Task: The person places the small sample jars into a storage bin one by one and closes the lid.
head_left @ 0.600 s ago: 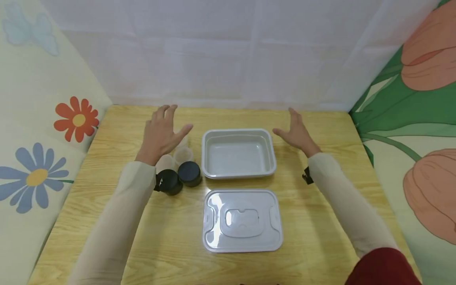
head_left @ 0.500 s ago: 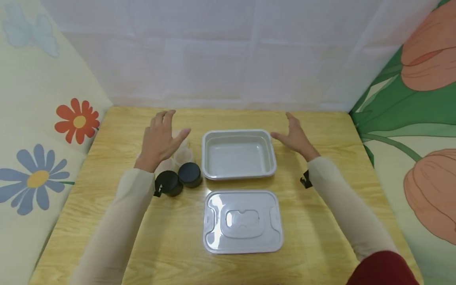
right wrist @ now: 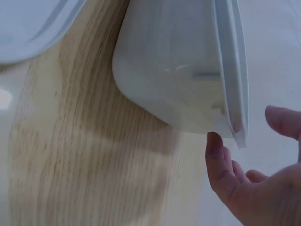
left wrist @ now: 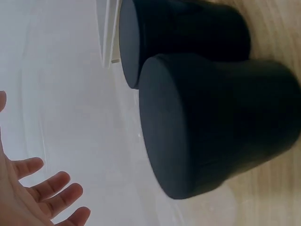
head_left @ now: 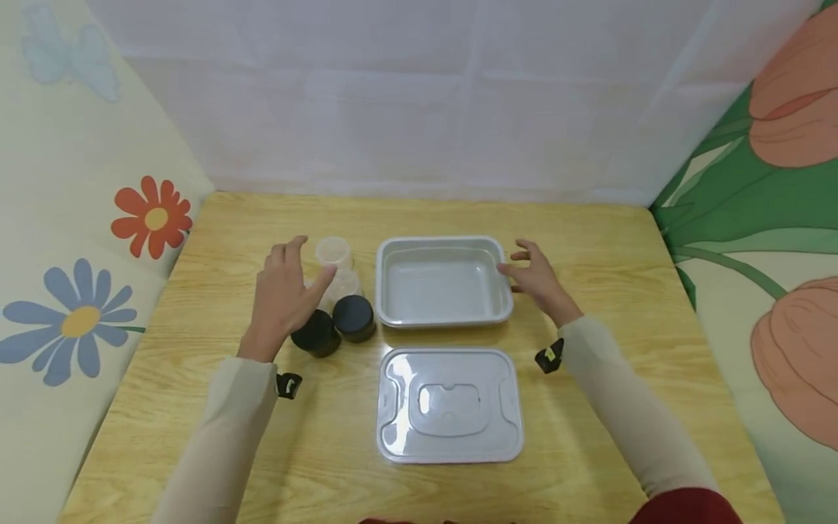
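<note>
A white rectangular container (head_left: 445, 287) without its lid stands on the table. My right hand (head_left: 540, 280) is at its right end. In the right wrist view, the container's rim (right wrist: 235, 89) lies between my thumb and the bent fingers (right wrist: 221, 165), and the thumb is apart from it. My left hand (head_left: 281, 302) hovers over a cluster of small jars, fingers spread and holding nothing. Two are black jars: one black jar (head_left: 353, 316) beside the container and another black jar (left wrist: 188, 127) partly behind my wrist. Behind them are clear cups (head_left: 334, 251), partly hidden by the hand.
A pale, translucent rectangular lid (head_left: 448, 407) lies flat on the table (head_left: 569, 466), in front of the container. A white cloth (head_left: 419, 109) hangs behind the table's far edge. Flower-printed panels (head_left: 72, 240) flank it on both sides.
Both hands have come lower and nearer to me. My right hand has reached the container's right rim. The left hand has drawn back, uncovering more of the clear cups. The container and lid stay put.
</note>
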Demonstrator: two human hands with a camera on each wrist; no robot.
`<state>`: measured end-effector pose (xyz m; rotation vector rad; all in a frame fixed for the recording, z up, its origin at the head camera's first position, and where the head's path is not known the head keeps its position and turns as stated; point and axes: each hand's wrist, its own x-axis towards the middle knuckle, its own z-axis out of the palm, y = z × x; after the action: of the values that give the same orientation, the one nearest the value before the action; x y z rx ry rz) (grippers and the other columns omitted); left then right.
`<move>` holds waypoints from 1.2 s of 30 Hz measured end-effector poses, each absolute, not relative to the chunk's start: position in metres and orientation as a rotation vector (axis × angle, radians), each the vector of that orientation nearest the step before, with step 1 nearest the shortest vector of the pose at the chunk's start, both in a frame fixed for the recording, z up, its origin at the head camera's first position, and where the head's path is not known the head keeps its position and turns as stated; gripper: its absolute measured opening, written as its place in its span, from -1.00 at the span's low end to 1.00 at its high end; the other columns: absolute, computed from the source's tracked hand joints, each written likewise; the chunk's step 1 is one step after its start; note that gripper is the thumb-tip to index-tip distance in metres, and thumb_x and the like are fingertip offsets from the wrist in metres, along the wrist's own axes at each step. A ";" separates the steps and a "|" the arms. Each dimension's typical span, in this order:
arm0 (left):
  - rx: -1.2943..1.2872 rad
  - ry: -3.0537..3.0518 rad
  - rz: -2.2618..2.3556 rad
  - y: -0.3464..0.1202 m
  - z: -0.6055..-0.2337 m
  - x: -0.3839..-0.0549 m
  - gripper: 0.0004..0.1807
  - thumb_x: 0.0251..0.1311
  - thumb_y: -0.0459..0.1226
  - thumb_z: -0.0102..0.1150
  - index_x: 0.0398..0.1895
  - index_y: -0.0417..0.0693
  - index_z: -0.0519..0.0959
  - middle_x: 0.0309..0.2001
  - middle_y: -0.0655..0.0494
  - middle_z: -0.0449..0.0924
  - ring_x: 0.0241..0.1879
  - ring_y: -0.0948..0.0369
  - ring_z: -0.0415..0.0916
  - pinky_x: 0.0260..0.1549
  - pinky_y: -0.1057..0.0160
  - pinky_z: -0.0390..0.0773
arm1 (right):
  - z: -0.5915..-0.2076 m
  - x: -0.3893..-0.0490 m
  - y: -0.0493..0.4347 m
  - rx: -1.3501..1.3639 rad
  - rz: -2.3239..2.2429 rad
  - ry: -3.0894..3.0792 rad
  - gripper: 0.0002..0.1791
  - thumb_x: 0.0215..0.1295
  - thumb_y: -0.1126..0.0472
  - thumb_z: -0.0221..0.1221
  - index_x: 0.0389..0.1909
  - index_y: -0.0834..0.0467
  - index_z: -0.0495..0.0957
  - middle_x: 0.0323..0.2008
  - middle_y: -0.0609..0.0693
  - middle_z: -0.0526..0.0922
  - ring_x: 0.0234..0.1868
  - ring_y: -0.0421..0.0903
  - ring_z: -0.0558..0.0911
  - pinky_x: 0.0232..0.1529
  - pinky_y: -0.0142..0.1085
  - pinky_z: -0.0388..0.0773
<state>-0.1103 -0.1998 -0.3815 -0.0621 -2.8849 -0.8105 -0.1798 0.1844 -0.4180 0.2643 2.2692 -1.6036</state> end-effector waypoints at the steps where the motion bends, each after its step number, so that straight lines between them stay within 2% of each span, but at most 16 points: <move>1: -0.050 -2.881 -0.828 -0.200 -0.383 -0.107 -0.20 0.31 0.14 -0.11 0.37 -0.29 0.15 0.22 -0.43 0.23 0.14 -0.32 0.24 0.00 -0.39 0.25 | -0.419 -0.179 0.184 0.274 -1.607 2.272 -0.19 0.32 0.26 0.13 0.47 0.19 -0.09 0.28 0.29 0.22 0.09 0.10 0.44 -0.12 -0.21 0.63; 4: -0.005 -2.861 -0.871 -0.201 -0.389 -0.098 -0.23 0.29 0.09 -0.03 0.35 -0.31 0.17 0.21 -0.43 0.24 0.14 -0.31 0.25 0.00 -0.39 0.24 | -0.421 -0.176 0.182 0.295 -1.622 2.279 -0.28 0.33 0.32 0.08 0.44 0.27 -0.02 0.17 0.29 0.30 -0.07 -0.02 0.47 -0.22 -0.32 0.63; 7: 0.031 -2.830 -0.915 -0.200 -0.394 -0.090 -0.26 0.25 0.02 0.05 0.32 -0.32 0.20 0.19 -0.42 0.26 0.12 -0.30 0.27 -0.02 -0.36 0.27 | -0.422 -0.174 0.181 0.301 -1.611 2.296 -0.33 0.33 0.37 0.03 0.42 0.31 0.04 0.09 0.28 0.35 -0.16 -0.08 0.48 -0.25 -0.32 0.64; 15: 0.081 -2.712 -1.081 -0.201 -0.413 -0.060 -0.30 0.17 -0.17 0.21 0.26 -0.40 0.22 0.10 -0.40 0.27 0.05 -0.20 0.29 0.03 -0.16 0.37 | -0.425 -0.170 0.179 0.274 -1.565 2.375 -0.49 0.29 0.37 0.03 0.27 0.37 0.31 -0.09 0.16 0.43 -0.35 -0.21 0.47 -0.45 -0.41 0.59; 23: 0.159 -2.683 -1.214 -0.201 -0.431 -0.037 -0.21 0.08 -0.24 0.30 0.30 -0.41 0.16 0.09 -0.41 0.23 0.02 -0.20 0.27 0.04 -0.11 0.36 | -0.428 -0.168 0.178 0.319 -1.593 2.357 -0.50 0.27 0.39 0.05 0.26 0.33 0.33 -0.10 0.13 0.45 -0.42 -0.25 0.47 -0.47 -0.38 0.57; 29: 0.232 -2.666 -1.306 -0.197 -0.444 -0.029 -0.09 -0.02 -0.29 0.39 0.35 -0.37 0.08 0.11 -0.39 0.21 0.01 -0.16 0.28 -0.04 -0.02 0.35 | -0.429 -0.168 0.179 0.353 -1.572 2.340 -0.49 0.29 0.38 0.06 0.28 0.30 0.32 -0.05 0.15 0.45 -0.40 -0.25 0.48 -0.42 -0.36 0.59; 36: 0.190 -2.539 -1.267 -0.194 -0.458 -0.030 -0.09 -0.19 -0.42 0.46 0.26 -0.45 0.16 0.05 -0.44 0.23 -0.02 -0.20 0.28 0.00 -0.09 0.35 | -0.429 -0.170 0.178 0.342 -1.571 2.337 -0.49 0.31 0.36 0.05 0.29 0.29 0.31 -0.04 0.16 0.43 -0.37 -0.23 0.48 -0.43 -0.39 0.60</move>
<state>-0.0296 -0.1940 -0.4575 0.1904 -2.5388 -1.2672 -0.1695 0.1783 -0.4285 0.3422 2.3374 -1.5712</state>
